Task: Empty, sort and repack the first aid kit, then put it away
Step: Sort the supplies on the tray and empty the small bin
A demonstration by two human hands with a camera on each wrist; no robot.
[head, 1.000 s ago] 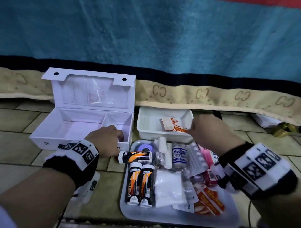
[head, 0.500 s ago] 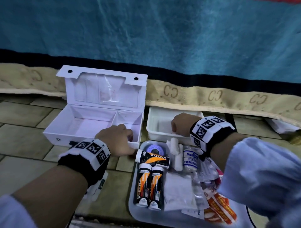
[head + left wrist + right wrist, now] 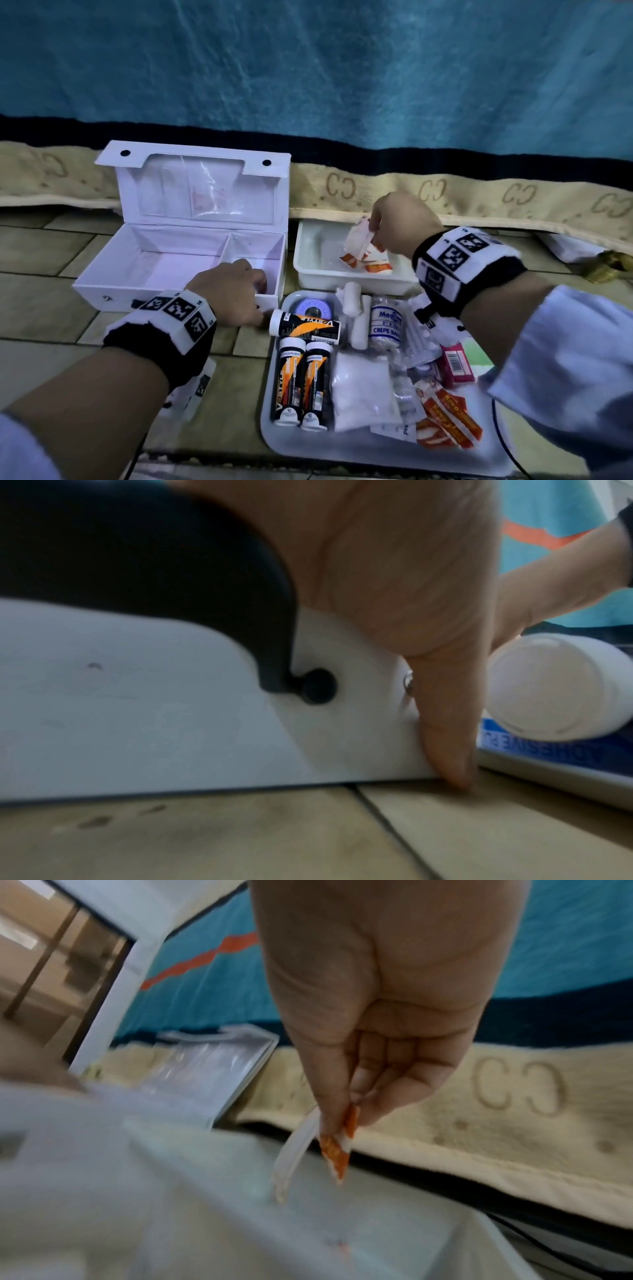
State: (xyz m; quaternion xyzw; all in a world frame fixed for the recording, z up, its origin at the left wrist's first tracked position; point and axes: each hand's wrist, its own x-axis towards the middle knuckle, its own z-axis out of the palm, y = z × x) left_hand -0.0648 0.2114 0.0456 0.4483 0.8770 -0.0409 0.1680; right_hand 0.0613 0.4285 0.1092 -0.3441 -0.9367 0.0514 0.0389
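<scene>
- Right hand (image 3: 402,224) now pinches a bunch of orange-and-white plaster strips (image 3: 358,240) between thumb and fingertips and holds them raised over the white tub (image 3: 310,265); half a second ago it was down inside the tub, and a second ago it hung over the tray.
- Left hand (image 3: 227,294) has stayed put, gripping the front right corner of the first aid kit box (image 3: 144,274), fingers curled over the rim and thumb down the front wall to the floor.
- Nearest, on the grey tray (image 3: 342,455) right of the box, two upright-lying tubes (image 3: 301,380) read "V-STYLE" and "10" on the caps; orange packets (image 3: 448,425) at the tray's right carry writing too blurred to read.
- Further up the tray, a third tube (image 3: 306,327) lies crosswise with "V-STYLE" upside down, just beside the left thumb.
- A bandage roll (image 3: 385,323) right of that tube reads "Med…", "2\" X", "CREPE BA…".
- A blue tape reel (image 3: 310,306) sits under the crosswise tube; the left wrist view shows "ADHESIVE" on it.
- More strips (image 3: 370,265) lie in the tub, beyond the tray and right of the box.
- Box stands on the tiled floor, lid (image 3: 202,192) up, both compartments bare.
- Beyond the box, the beige blanket border (image 3: 428,192) repeats mirrored "CC" marks.
</scene>
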